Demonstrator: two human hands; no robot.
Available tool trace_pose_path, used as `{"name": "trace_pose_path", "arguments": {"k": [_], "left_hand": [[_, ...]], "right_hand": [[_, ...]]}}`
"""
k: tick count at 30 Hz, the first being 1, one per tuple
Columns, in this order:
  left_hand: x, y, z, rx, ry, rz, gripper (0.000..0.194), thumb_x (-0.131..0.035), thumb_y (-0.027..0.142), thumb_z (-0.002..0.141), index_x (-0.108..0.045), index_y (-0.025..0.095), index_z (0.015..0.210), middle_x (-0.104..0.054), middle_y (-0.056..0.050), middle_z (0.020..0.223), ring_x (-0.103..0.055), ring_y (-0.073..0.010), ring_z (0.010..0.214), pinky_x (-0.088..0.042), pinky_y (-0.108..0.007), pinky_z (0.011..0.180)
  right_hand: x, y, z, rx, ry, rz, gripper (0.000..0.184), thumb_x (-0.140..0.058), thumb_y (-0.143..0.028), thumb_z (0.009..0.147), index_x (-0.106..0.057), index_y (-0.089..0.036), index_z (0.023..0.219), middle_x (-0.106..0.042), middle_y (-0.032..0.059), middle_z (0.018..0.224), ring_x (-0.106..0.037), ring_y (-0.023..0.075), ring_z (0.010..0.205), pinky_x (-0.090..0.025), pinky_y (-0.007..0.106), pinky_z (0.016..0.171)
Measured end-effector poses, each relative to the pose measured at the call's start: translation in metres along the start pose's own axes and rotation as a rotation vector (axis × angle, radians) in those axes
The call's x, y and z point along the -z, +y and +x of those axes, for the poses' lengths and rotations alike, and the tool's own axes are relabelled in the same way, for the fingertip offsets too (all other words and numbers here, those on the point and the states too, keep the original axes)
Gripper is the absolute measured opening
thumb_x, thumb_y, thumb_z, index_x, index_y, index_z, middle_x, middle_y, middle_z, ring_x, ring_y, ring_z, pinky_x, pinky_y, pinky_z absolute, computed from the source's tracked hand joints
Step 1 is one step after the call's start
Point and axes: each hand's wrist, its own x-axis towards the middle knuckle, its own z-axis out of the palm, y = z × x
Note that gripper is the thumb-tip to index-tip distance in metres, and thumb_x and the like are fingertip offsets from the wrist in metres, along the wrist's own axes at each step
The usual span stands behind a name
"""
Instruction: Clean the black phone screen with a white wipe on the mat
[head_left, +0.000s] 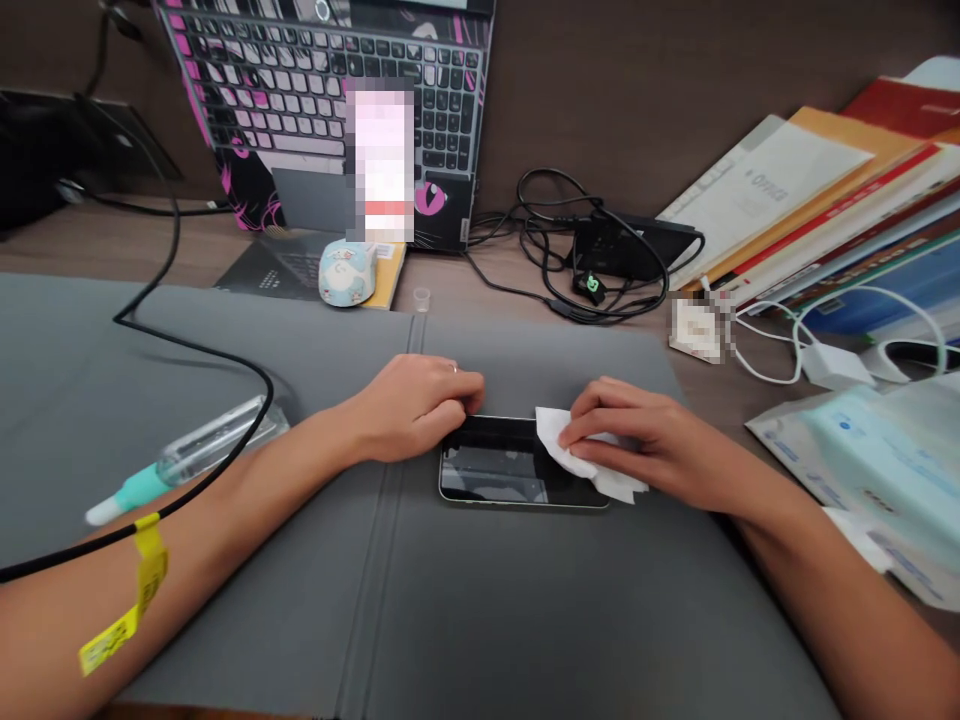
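A smartphone (491, 475) lies flat on the grey desk mat, its dark glossy screen facing up with light reflections on it. My left hand (424, 405) has its fingers curled against the phone's far left corner, gripping that edge. In my right hand (634, 430), a crumpled white tissue (551, 425) is pinched between the fingers and pressed onto the right part of the screen. The tissue and hand hide that end of the phone. Beside my left forearm lies a clear spray bottle (214, 440) with a turquoise neck, partly behind a black cable.
A laptop (315, 195) with a patterned keyboard stands upright at the back, with a mouse (346, 273) before it. Black cables (555, 300) coil around an adapter. Books (810, 210) lean at the right, above a plastic packet (877, 450). A black cable (240, 360) crosses my left forearm.
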Motion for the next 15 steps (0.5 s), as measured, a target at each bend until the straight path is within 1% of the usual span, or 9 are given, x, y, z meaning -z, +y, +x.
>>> {"name": "trace_pose_path", "arguments": {"k": [2,4,7,12,15], "left_hand": [[0.001,0.001,0.001,-0.002,-0.009,0.011,0.025,-0.035,0.026,0.086,-0.059,0.02,0.083,-0.061,-0.002,0.073,-0.056,-0.0195,0.07,-0.04,-0.034,0.066],[0.001,0.001,0.002,0.001,-0.009,0.018,0.026,-0.034,0.027,0.086,-0.059,0.02,0.082,-0.061,-0.002,0.073,-0.056,-0.0197,0.07,-0.04,-0.034,0.066],[0.0,-0.001,0.003,0.018,0.004,0.014,0.029,-0.032,0.027,0.087,-0.06,0.021,0.08,-0.062,-0.002,0.072,-0.057,-0.0194,0.069,-0.041,-0.034,0.066],[0.0,-0.004,0.003,0.045,0.015,-0.013,0.031,-0.032,0.027,0.086,-0.062,0.021,0.081,-0.063,-0.002,0.072,-0.058,-0.0189,0.07,-0.043,-0.033,0.068],[0.001,-0.005,0.002,0.049,0.021,-0.031,0.033,-0.032,0.028,0.086,-0.063,0.021,0.081,-0.064,-0.002,0.073,-0.058,-0.0195,0.072,-0.044,-0.034,0.071]], "right_hand": [[0.0,-0.002,0.0,0.03,-0.006,-0.023,0.02,-0.059,-0.034,0.103,-0.077,-0.025,0.108,-0.066,0.0072,0.102,-0.062,0.0192,0.093,-0.049,0.033,0.081],[0.0,-0.004,0.0,0.074,-0.039,-0.048,0.022,-0.058,-0.033,0.103,-0.076,-0.026,0.114,-0.065,0.0077,0.105,-0.061,0.0196,0.096,-0.048,0.034,0.084],[-0.003,-0.008,0.001,0.135,-0.071,-0.107,0.025,-0.055,-0.029,0.105,-0.075,-0.026,0.119,-0.065,0.0082,0.107,-0.059,0.0199,0.097,-0.046,0.035,0.085],[-0.011,-0.014,0.004,0.174,-0.022,-0.234,0.025,-0.052,-0.027,0.106,-0.075,-0.025,0.115,-0.067,0.0075,0.103,-0.057,0.0197,0.089,-0.043,0.035,0.08],[-0.009,-0.019,0.013,0.212,-0.067,-0.284,0.026,-0.049,-0.027,0.107,-0.074,-0.024,0.113,-0.068,0.007,0.102,-0.059,0.0195,0.086,-0.042,0.036,0.078]]}}
